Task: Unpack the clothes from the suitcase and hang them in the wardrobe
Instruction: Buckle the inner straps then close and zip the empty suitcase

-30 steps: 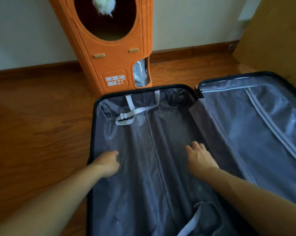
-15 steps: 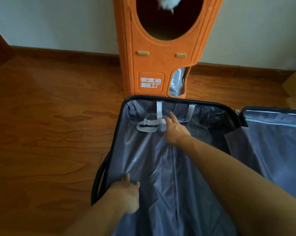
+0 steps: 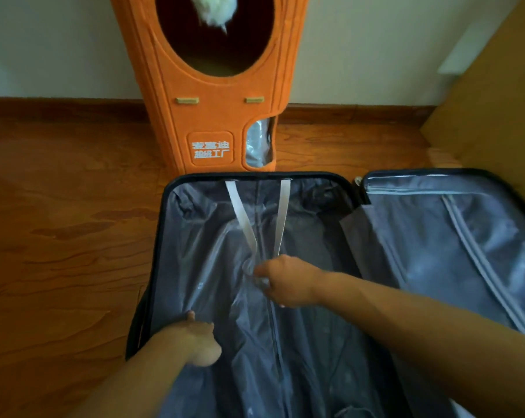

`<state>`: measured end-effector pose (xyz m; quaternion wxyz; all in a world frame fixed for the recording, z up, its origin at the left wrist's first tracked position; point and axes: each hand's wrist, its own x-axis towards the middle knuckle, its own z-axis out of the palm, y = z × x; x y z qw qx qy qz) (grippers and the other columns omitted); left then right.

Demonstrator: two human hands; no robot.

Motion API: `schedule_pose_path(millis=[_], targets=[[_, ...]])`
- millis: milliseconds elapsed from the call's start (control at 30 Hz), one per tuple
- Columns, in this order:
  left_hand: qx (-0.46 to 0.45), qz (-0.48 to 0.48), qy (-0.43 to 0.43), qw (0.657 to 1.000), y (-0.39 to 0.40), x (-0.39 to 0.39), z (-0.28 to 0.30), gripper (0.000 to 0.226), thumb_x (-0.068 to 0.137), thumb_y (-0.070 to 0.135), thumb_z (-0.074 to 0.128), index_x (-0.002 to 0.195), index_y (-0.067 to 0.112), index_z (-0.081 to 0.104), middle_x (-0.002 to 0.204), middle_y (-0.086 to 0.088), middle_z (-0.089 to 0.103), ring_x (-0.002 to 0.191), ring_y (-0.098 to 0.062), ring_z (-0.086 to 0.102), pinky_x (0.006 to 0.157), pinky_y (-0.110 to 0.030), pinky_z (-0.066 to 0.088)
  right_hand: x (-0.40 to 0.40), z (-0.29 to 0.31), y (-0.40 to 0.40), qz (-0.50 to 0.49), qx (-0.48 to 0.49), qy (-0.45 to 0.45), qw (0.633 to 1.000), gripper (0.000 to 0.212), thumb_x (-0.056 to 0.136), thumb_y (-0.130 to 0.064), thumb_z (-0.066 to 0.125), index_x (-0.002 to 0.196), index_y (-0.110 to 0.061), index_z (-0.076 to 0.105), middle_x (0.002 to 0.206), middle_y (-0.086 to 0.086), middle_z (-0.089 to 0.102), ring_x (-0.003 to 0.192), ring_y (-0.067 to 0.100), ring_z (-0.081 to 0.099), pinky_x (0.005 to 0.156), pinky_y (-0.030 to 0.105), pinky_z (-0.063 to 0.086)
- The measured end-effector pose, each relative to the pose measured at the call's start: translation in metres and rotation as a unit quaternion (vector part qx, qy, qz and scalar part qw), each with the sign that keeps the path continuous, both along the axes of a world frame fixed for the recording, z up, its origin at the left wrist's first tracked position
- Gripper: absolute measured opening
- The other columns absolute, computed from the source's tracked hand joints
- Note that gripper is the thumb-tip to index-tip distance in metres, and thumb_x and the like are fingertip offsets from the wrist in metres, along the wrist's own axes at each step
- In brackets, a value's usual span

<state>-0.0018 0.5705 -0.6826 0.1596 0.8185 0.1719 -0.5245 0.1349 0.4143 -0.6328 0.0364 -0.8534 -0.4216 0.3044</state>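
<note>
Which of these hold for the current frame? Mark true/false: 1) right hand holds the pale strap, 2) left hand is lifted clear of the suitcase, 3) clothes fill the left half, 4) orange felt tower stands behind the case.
1. True: the right hand pinches the pale grey webbing strap at its buckle.
2. False: the left hand rests on the grey lining near the open black suitcase rim.
3. False: only bare lining shows there; no clothes visible.
4. True: the orange felt tower stands behind it, against the wall.
</note>
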Motion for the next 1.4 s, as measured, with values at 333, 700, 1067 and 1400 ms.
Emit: schedule_pose_path(millis=[333,700,1067,1400], targets=[[-0.466,0.611,-0.118,0.629,-0.092,0.039,0.045,0.039,0.101,0.041,0.054,0.118,0.008,0.067,0.115,-0.013,0.073,0.106,-0.028,0.069,0.094,-0.042,0.053,-0.036,0.023,-0.102,-0.396,0.263,0.121,0.872,0.043,0.085,0.003,0.069,0.126,-0.007,0.061,0.117,0.006,0.048,0.101,0.016,0.057,0.081,0.017,0.045],[-0.296,0.599,-0.25,0.701,-0.092,0.032,0.026,0.013,0.105,0.01,0.054,0.1,0.006,0.065,0.064,-0.001,0.072,0.05,-0.009,0.068,0.053,-0.025,0.058,-0.073,0.005,-0.142,-0.433,0.14,0.203,0.867,0.05,0.094,-0.011,0.059,0.141,-0.022,0.048,0.1,0.011,0.072,0.079,0.022,0.069,0.068,0.038,0.061],[-0.265,0.551,-0.211,0.763,-0.066,-0.04,0.048,0.014,0.101,0.01,0.061,0.105,-0.002,0.067,0.079,-0.012,0.077,0.061,-0.019,0.073,0.059,-0.028,0.059,-0.123,-0.063,-0.194,-0.208,-0.183,0.036,0.96,0.042,0.094,-0.025,0.056,0.134,-0.017,0.05,0.127,0.012,0.055,0.12,0.033,0.056,0.099,0.039,0.049],[-0.333,0.594,-0.167,0.713,-0.051,-0.015,0.082,0.01,0.098,0.021,0.066,0.095,0.015,0.074,0.076,0.0,0.073,0.072,-0.013,0.063,0.071,-0.025,0.049,-0.13,-0.032,-0.158,-0.236,0.088,-0.063,0.966,0.013,0.098,-0.021,0.045,0.098,-0.026,0.033,0.072,0.005,0.059,0.073,0.038,0.058,0.071,0.049,0.048]])
